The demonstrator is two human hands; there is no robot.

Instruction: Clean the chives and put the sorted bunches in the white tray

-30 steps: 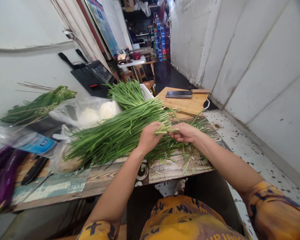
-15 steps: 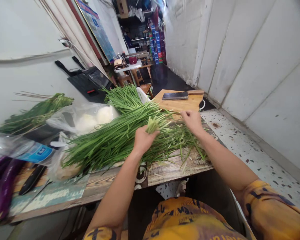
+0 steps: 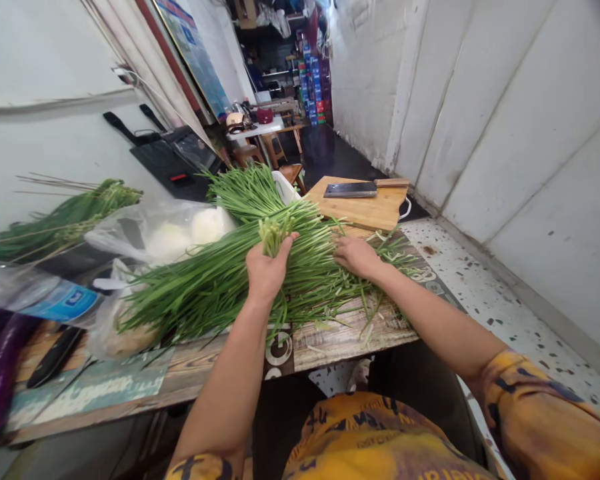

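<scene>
My left hand (image 3: 267, 268) is closed around a small bunch of garlic chives (image 3: 274, 235), with their pale cut ends pointing up past the thumb. Under and around it spreads a large heap of garlic chives (image 3: 205, 283), green leaves to the left and whitish stems to the right. At those stem ends my right hand (image 3: 356, 256) reaches down with fingers bent onto the stalks; its fingertips are partly hidden among them. Loose trimmings and stray stalks (image 3: 375, 293) litter the table beside and below the right hand.
A cleaver (image 3: 351, 190) rests on a wooden cutting board (image 3: 365, 212) at the far end. Leftward lie a plastic bag with white vegetables (image 3: 167, 239), a plastic bottle (image 3: 55, 300), a black-handled knife (image 3: 55, 357) and purple eggplants (image 3: 5, 373). The table's front edge (image 3: 350, 365) is near my body.
My left hand has moved left and slightly up with its bunch of chives. My right hand has come left from beside the cutting board to the stem ends of the heap.
</scene>
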